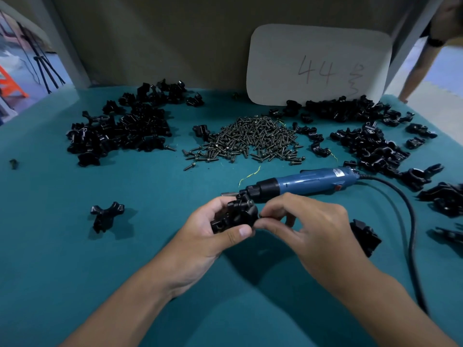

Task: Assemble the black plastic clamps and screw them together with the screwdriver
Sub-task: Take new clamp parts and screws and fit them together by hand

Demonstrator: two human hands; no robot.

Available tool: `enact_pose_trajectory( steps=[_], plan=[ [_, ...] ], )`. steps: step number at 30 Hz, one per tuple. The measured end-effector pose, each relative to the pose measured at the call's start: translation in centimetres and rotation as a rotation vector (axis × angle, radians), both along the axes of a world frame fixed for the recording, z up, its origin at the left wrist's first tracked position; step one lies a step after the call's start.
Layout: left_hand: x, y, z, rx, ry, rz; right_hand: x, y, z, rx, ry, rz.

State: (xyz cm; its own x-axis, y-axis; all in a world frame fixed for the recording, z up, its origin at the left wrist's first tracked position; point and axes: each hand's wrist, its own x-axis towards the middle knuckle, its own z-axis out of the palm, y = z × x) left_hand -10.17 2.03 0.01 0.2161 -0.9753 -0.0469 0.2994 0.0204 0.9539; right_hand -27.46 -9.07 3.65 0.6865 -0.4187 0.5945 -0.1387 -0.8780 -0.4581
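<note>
Black moulded plastic: one clamp assembly (235, 215), held above the near middle of the teal table mat (155, 266), a screw shank standing out of its top

Left hand (213, 236): curled round the assembly from the left, thumb pressed across its lower front, palm turned partly up, forearm coming in from the lower left

Right hand (308, 221): thumb and forefinger pinched at the assembly's right edge on something small and dark, likely a screw, too small to be sure; other fingers loosely bent, wrist arched above the mat

Handling, by judgement: light, stiff, smooth-faced and irregular; halves probably shift until screwed, so best gripped across both halves with the screw hole left open

Electric screwdriver (308, 182): blue body, black nose, lying just beyond the hands, bit pointing left, black cable (411, 221) trailing off right; untouched

Loose screws (248, 140): dark heap, centre of mat

Clamp parts: large pile far left (120, 131), a second pile far right (370, 146), one lone piece (106, 216) left of the hands, one (365, 236) just right of the right wrist

White card (318, 66): propped against the back wall, marked 44
</note>
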Motion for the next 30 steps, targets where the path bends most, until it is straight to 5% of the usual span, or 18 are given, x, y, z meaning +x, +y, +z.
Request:
enact_pose_trajectory(
  steps=[17,30],
  plan=[
    [-0.6,-0.2,0.0,0.037,-0.023,0.147,0.3,-0.7,-1.0,0.036,0.031,0.0],
    [-0.8,-0.4,-0.1,0.013,-0.044,0.094,0.4,-0.1,-1.0,-0.006,0.303,-0.096]
  ],
)
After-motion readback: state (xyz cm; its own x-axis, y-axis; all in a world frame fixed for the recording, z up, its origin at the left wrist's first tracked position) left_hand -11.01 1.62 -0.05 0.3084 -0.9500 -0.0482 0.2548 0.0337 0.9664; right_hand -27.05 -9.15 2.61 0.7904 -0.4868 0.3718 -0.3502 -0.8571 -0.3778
